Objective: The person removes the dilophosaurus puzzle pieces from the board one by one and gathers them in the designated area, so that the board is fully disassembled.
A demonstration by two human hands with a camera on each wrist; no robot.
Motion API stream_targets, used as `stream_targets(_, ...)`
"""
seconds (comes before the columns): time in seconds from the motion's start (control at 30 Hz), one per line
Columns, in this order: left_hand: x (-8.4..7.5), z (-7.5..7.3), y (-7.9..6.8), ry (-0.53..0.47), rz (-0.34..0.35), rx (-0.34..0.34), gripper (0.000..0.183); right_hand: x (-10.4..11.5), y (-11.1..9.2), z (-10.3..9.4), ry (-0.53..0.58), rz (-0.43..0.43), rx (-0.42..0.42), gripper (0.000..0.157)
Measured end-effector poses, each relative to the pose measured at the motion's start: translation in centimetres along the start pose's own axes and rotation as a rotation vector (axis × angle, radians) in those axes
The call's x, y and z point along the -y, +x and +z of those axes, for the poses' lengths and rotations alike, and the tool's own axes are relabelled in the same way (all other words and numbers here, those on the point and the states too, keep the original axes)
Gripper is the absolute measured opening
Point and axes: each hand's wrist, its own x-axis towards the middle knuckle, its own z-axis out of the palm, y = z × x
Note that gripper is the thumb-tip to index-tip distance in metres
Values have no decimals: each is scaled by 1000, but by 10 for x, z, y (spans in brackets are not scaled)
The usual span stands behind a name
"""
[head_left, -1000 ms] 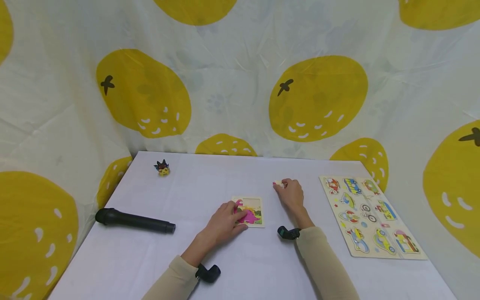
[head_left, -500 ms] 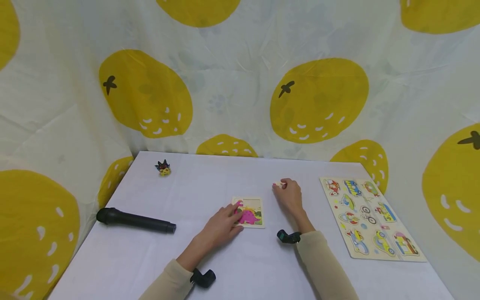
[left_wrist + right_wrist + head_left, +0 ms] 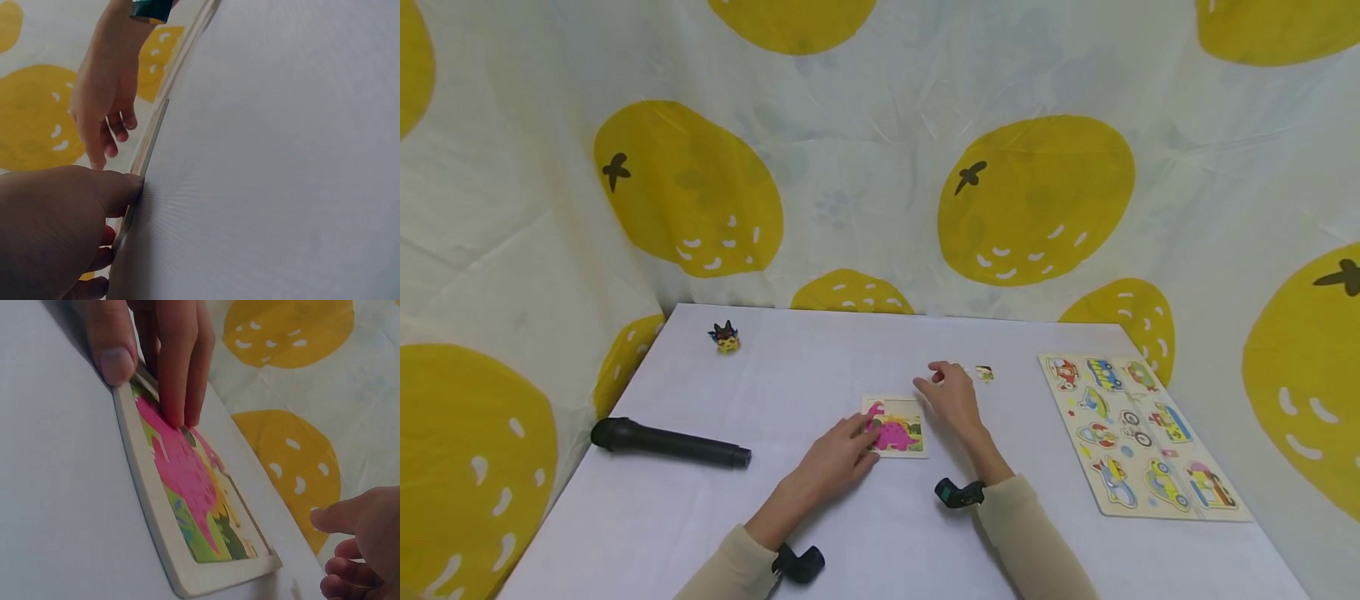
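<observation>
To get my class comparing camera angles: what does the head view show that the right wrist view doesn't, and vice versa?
Only the head view: the black microphone, small figurine, vehicle board and a loose piece.
Only the right wrist view: the left thumbnail, close enough to make out, at the puzzle frame's edge.
Both: the pink-dinosaur puzzle, the left hand resting on it, the right hand apart from it, and the yellow-fruit backdrop.

On my feed, the dinosaur puzzle [image 3: 228, 574] has a smooth, matt wooden frame. To the right I see a vehicle puzzle board [image 3: 1138, 460], also matt wood by its look. The microphone [image 3: 670, 442] at left looks like matt plastic. The far curtain [image 3: 857, 167] is thin, creased cloth; the sleeves [image 3: 1037, 533] are soft, matt cloth; the tabletop [image 3: 820, 367] looks smooth.
</observation>
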Motion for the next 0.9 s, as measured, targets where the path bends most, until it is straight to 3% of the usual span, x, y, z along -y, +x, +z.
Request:
stream_targets(0.5, 5, 4, -5, -43, 3, -54, 43, 23, -23, 21, 29, -138, 156, 33)
stream_targets(0.7, 5, 4, -4, -55, -9, -63, 46, 29, -29, 26, -11, -173, 216, 20)
stream_targets(0.9, 6, 5, -4, -44, 2, -66, 46, 29, -30, 31, -94, -199, 235, 17)
